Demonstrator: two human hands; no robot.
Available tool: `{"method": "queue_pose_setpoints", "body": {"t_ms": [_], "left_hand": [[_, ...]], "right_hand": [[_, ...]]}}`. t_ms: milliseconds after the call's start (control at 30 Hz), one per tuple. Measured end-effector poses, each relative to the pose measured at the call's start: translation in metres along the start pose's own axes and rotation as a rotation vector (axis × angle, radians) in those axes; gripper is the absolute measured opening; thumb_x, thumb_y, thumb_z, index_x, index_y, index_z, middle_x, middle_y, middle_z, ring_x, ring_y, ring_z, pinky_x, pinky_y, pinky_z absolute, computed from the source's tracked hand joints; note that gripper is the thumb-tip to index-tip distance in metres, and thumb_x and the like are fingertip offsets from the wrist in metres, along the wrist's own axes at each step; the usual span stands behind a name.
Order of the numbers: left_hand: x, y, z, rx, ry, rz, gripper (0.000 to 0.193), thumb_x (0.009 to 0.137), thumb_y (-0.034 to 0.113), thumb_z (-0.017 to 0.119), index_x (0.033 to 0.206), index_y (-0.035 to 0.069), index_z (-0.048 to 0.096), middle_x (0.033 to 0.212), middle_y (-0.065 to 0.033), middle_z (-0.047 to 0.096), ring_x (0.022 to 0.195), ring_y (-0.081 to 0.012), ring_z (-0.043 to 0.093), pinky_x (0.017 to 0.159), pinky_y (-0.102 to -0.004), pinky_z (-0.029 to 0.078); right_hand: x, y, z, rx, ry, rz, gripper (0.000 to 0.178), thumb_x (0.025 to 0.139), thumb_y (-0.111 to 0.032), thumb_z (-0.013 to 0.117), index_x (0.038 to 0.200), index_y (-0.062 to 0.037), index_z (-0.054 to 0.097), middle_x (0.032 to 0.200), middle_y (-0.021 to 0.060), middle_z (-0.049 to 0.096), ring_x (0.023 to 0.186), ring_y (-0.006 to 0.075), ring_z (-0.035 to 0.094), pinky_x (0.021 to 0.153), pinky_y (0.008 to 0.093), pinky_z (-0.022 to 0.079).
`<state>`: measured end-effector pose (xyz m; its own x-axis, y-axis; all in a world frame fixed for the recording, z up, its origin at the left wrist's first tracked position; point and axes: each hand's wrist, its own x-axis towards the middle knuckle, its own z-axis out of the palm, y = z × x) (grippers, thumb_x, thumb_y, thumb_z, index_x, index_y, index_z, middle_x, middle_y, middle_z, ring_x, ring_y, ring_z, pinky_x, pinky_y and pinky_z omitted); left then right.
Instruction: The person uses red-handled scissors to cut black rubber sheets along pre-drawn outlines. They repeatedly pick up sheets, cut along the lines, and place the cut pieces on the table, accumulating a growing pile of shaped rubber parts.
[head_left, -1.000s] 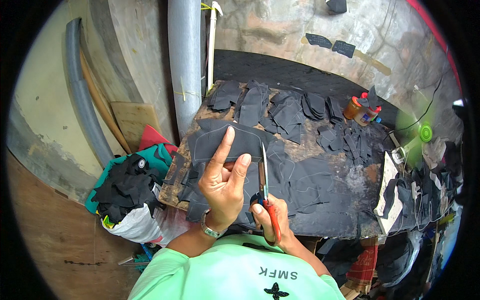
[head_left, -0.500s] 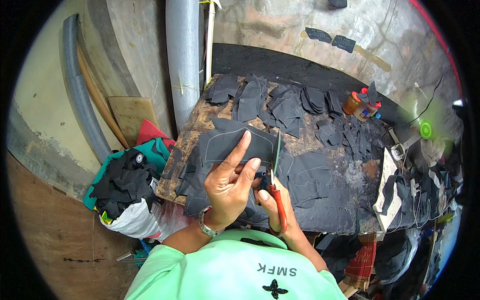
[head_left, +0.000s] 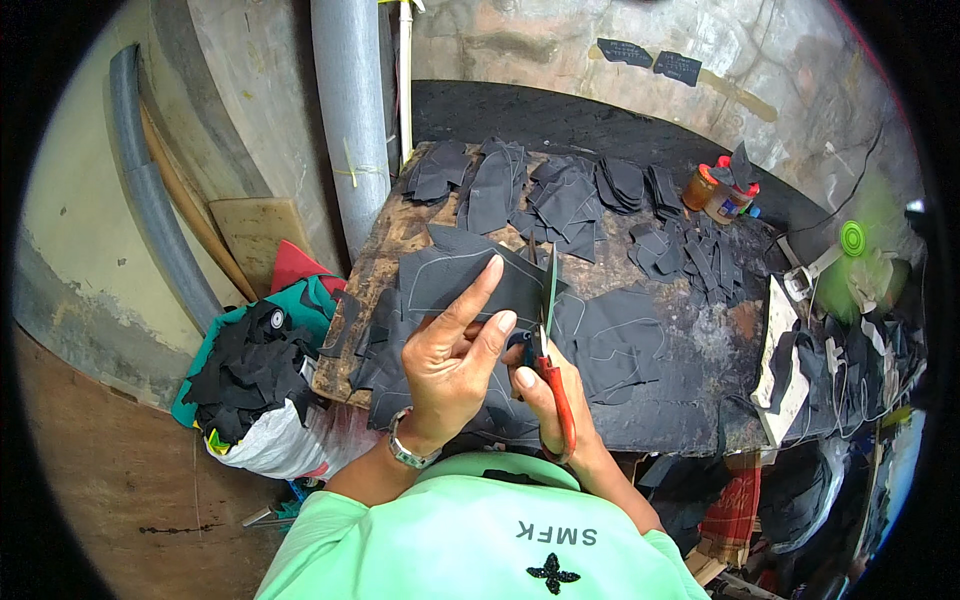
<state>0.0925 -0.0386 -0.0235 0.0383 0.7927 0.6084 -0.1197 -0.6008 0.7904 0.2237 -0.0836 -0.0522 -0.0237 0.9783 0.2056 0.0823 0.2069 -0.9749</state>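
The worn wooden workbench [head_left: 400, 235] carries heaps of cut black pieces along its far edge. Near its front edge, the left hand [head_left: 452, 360] pinches a black marked sheet [head_left: 470, 280]; thin and floppy, it likely wants gripping close beside the cut line. The right hand [head_left: 545, 395] is closed around red-handled scissors [head_left: 548, 355]. Against a second ago, the blades have bitten into the sheet.

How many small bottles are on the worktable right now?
2: an amber bottle and a red-capped bottle, side by side at the table's far right edge. Black cut pieces could hide more.
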Motion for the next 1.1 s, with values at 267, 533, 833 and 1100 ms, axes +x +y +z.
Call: {"method": "queue_pose_setpoints", "body": {"t_ms": [267,533,833,1100], "left_hand": [[0.002,-0.007,0.0,-0.032,0.047,-0.061,0.038,0.085,-0.005,0.066,0.122,0.003,0.062,0.099,-0.0017,0.06,0.071,-0.0009,0.056,0.062,-0.0143,0.048],[0.007,-0.008,-0.006,-0.018,0.039,-0.018,0.033,0.085,-0.007,0.065,0.116,0.004,0.066,0.091,0.0019,0.053,0.072,-0.0009,0.055,0.058,-0.0151,0.043],[0.014,-0.004,-0.019,0.041,-0.017,-0.029,0.033,0.085,-0.007,0.065,0.115,0.004,0.067,0.085,0.0035,0.048,0.07,0.0004,0.051,0.055,-0.0142,0.039],[0.02,0.001,-0.033,0.072,-0.093,-0.07,0.034,0.085,-0.007,0.064,0.116,0.005,0.067,0.083,0.0045,0.048,0.065,0.0015,0.047,0.052,-0.014,0.036]], "right_hand": [[-0.007,0.003,-0.003,-0.004,-0.022,0.05,0.046,0.089,-0.047,0.056,0.086,-0.0012,0.051,0.062,0.0056,0.047,0.058,0.0142,0.043,0.056,0.0316,0.038],[-0.012,0.008,-0.005,-0.007,-0.008,0.075,0.04,0.089,-0.038,0.061,0.079,-0.0026,0.047,0.059,0.0022,0.04,0.058,0.0099,0.036,0.052,0.0297,0.033],[-0.017,0.014,-0.007,-0.015,-0.022,0.121,0.044,0.089,-0.032,0.064,0.068,-0.0056,0.037,0.055,0.0011,0.035,0.056,0.0084,0.031,0.049,0.0295,0.029],[-0.019,0.013,-0.011,-0.045,-0.049,0.142,0.043,0.088,-0.029,0.067,0.065,-0.0054,0.039,0.052,0.0,0.035,0.054,0.007,0.031,0.047,0.0286,0.028]]}}
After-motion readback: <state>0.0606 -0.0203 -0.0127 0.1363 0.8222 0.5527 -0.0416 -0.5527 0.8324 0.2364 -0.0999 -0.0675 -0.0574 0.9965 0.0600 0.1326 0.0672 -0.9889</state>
